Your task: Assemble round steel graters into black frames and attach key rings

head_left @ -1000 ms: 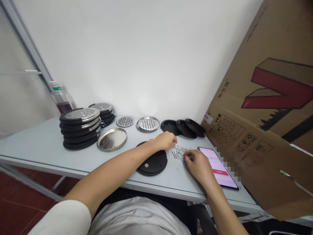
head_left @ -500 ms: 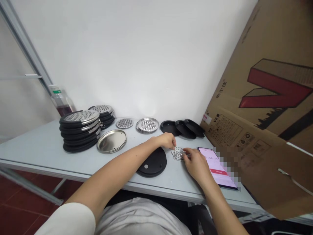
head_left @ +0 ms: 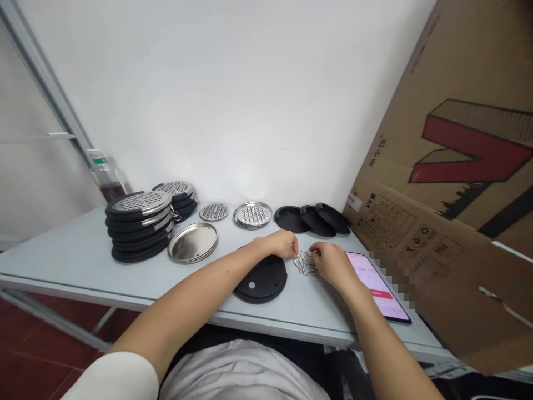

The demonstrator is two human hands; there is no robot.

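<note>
- Head view: a person is sitting at a pale table (head_left: 75, 239), with two bare hands resting around a small heap of metal clips (head_left: 305, 266).
- The heap is lying between the hands, slightly nearer the person than the fingertips; its clips are pointing various ways, so no single long axis is showing.
- The left hand (head_left: 285, 244) is resting at the heap's far left edge, its arm crossing above a black disc (head_left: 268, 276). Its fingers are bending downward; whether they are pinching a clip, I cannot tell.
- The right hand (head_left: 328, 261) is covering part of the heap's right side. Its thumb and forefinger are sitting close together, but I cannot tell whether they are gripping anything.
- Neither hand is clearly nearer: both are bordering the clips, with a narrow gap separating their fingertips.
- The disc is lying just left of the heap; a lit phone (head_left: 377, 286) is lying right of the right hand.
- Farther back, three black lids (head_left: 317, 221) are overlapping, and two grater plates (head_left: 252, 214) are lying left of them, with a tall stack of discs (head_left: 139, 230) standing far left.
</note>
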